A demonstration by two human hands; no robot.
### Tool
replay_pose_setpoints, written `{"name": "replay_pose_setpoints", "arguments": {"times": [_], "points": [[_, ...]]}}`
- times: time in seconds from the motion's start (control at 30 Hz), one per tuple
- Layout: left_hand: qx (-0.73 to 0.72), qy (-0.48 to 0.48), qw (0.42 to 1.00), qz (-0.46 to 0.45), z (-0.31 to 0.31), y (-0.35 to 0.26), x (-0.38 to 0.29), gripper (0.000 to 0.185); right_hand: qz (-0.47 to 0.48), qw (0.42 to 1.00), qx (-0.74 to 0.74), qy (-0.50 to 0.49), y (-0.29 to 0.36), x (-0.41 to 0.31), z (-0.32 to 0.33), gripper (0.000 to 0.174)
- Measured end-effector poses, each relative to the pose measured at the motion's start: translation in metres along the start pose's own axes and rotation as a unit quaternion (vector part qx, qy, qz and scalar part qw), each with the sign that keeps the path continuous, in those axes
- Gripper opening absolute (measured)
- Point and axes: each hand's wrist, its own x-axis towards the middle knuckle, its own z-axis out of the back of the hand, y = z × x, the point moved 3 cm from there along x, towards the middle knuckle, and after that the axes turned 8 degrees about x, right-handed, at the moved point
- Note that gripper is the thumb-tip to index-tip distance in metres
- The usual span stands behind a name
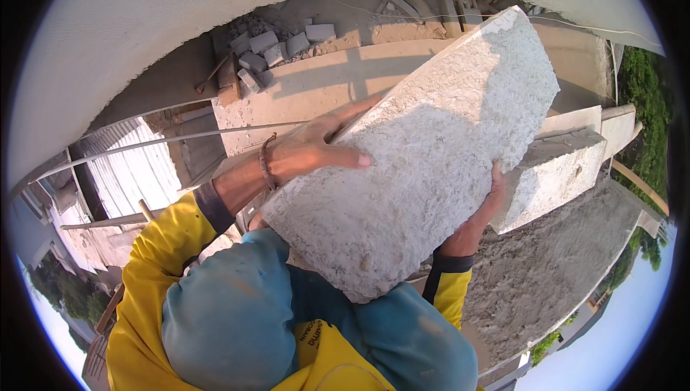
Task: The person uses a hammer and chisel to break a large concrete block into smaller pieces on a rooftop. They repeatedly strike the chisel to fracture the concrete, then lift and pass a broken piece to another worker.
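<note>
A large pale, rough-faced masonry block is tilted over my knees, its far end raised toward the upper right. My left hand grips the block's left edge, thumb lying on the rough face and fingers partly hidden beyond the edge. My right hand holds the opposite edge low on the right, its thumb showing and the other fingers hidden beneath. The block's lower end rests against or just above my blue trousers; exact contact is hard to tell. Another pale block lies close to the right of the held one.
A rough mortar-covered surface slopes away at the right. Grey block pieces and rubble lie below, beside wooden boards. A plastered wall curves across the top. A thin pole crosses at left, over corrugated sheeting.
</note>
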Motion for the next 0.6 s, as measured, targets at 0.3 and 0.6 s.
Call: {"name": "replay_pose_setpoints", "arguments": {"times": [0.3,0.6], "points": [[-0.130,-0.113,0.980,0.104,0.011,0.029,-0.050,0.098,-0.181,0.974,-0.078,0.114,-0.039,0.026,-0.026,0.052],[-0.391,-0.150,0.906,0.053,-0.009,0.032,-0.051,0.084,-0.229,0.906,-0.324,0.149,-0.064,0.118,-0.032,0.057]]}}
